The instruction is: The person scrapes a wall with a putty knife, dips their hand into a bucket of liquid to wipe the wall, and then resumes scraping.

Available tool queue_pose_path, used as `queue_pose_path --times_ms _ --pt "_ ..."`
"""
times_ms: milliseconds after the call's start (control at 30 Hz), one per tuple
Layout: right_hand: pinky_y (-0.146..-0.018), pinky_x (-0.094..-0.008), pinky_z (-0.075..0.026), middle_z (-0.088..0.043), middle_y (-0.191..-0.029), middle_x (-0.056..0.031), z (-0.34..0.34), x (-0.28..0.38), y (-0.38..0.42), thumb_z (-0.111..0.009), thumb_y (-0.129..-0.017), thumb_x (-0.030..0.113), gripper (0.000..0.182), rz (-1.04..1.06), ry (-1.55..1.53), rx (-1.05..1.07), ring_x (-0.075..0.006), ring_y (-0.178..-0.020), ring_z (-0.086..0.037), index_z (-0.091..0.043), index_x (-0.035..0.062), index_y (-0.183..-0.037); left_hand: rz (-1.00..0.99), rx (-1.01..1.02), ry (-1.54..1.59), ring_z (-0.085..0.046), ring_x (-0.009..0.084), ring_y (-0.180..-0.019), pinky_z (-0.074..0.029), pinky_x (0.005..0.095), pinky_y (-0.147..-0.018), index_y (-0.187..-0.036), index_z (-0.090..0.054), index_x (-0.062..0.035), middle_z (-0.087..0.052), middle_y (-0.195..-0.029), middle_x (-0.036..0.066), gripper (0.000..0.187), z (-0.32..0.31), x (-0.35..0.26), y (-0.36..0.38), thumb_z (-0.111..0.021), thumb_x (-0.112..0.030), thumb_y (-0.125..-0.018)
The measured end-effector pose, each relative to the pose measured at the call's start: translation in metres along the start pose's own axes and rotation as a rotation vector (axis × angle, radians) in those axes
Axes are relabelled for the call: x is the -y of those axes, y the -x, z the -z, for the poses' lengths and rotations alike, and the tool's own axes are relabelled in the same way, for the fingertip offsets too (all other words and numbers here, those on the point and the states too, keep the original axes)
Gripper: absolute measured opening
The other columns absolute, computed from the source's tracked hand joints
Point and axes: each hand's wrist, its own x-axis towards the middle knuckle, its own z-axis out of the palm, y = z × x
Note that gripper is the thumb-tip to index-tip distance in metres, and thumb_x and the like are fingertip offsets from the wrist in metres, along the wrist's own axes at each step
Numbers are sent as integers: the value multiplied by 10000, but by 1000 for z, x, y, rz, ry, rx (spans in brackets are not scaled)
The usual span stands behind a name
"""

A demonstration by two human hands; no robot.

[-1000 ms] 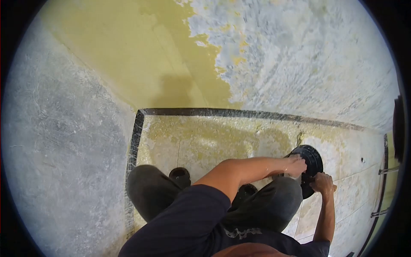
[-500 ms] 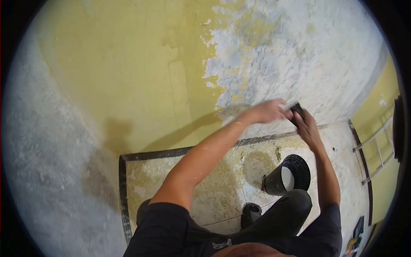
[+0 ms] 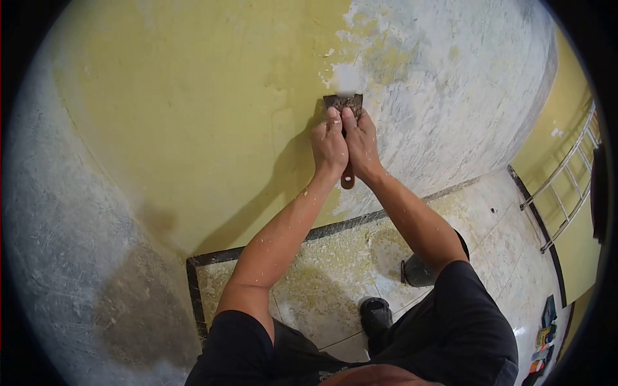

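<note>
A paint scraper [image 3: 347,103] with a broad, worn dark blade is pressed up against the wall, at the border between yellow paint [image 3: 212,116] and stripped whitish plaster [image 3: 438,116]. My left hand [image 3: 329,147] and my right hand [image 3: 362,143] are both closed around its handle, side by side, thumbs pointing up near the blade. The brown end of the handle shows below them. A pale, hazy patch lies on the wall just above the blade edge. Small paint flecks stick to both forearms.
Paint flakes litter the tiled floor [image 3: 309,302]. A dark bucket [image 3: 420,270] stands there, partly hidden behind my right arm, with a black boot [image 3: 375,315] nearby. A metal ladder [image 3: 563,186] leans at the right wall. Several small items [image 3: 544,334] lie at lower right.
Both hands have moved left and up from the right side, bringing the scraper to the paint edge. My left hand, blurred before, now grips the handle too. My right arm now covers part of the bucket.
</note>
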Motion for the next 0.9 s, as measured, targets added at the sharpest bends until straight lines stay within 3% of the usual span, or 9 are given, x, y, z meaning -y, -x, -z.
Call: queue_pose_path --times_ms 133,267,300,333,400,533,600,833,900 --pt "-736 -316 -458 -572 -905 -97 12 14 -1 -473 -992 246 287 -179 55 106 -150 -827 -522 -461 -18 -1102 -138 4 -147 -570 255 -617 -446 409 -614 -858 -606 53 -600 -662 167 469 -1 11 -3 -416 -354 -992" --pt "-785 -297 -455 -555 -914 -100 13 -26 1 -458 -1000 231 275 1 -130 199 -137 -869 -518 -420 -14 -1119 -181 36 -338 -614 351 -660 -452 438 -622 -844 -602 53 -619 -703 214 447 11 4 -6 -404 -320 -990" --pt "-669 -288 -488 -548 -859 -92 8 -23 0 -443 -1000 214 237 26 -157 164 -125 -757 -541 -416 -1 -1098 -142 97 -399 -573 252 -657 -449 393 -624 -853 -607 32 -597 -682 151 433 14 -1 -8 -407 -326 -994" --pt "-669 -288 -488 -548 -859 -92 7 -19 -1 -443 -1000 214 237 28 -164 165 -125 -757 -541 -416 -1 -1098 -103 158 -461 -531 153 -654 -447 348 -626 -862 -611 10 -574 -660 88 419 16 -6 -10 -411 -331 -997" --pt "-475 -288 -464 -534 -783 -76 6 -2 -5 -431 -996 191 201 -115 -166 141 -126 -574 -523 -413 12 -1083 -38 158 -463 -547 177 -632 -454 362 -625 -854 -615 17 -583 -654 89 425 12 -13 -18 -406 -324 -996" --pt "-349 -288 -394 -519 -720 -62 -4 37 -20 -431 -989 175 182 -128 -176 93 -136 -448 -474 -417 15 -1075 -169 39 -463 -534 165 -576 -459 357 -566 -829 -627 11 -576 -633 87 422 3 -44 -29 -412 -315 -991" --pt "-367 -287 -402 -523 -716 -64 -1 46 -22 -434 -986 171 174 -266 -226 149 -138 -466 -483 -418 15 -1063 50 73 -508 -641 373 -699 -467 455 -654 -814 -627 53 -627 -707 234 437 0 -57 -31 -391 -276 -979" --pt "-385 -285 -407 -533 -723 -58 -1 13 -24 -449 -978 163 159 -92 -252 84 -123 -499 -493 -435 15 -1033 -180 -3 -632 -634 418 -700 -464 475 -646 -805 -620 70 -619 -713 266 444 -6 -52 -19 -411 -288 -963" --pt "-417 -289 -424 -543 -748 -63 -3 26 -29 -463 -973 163 161 -233 -350 114 -116 -546 -504 -443 10 -1020 -123 19 -637 -625 441 -741 -464 479 -670 -811 -626 68 -619 -748 282 451 -7 -64 -22 -408 -299 -959"
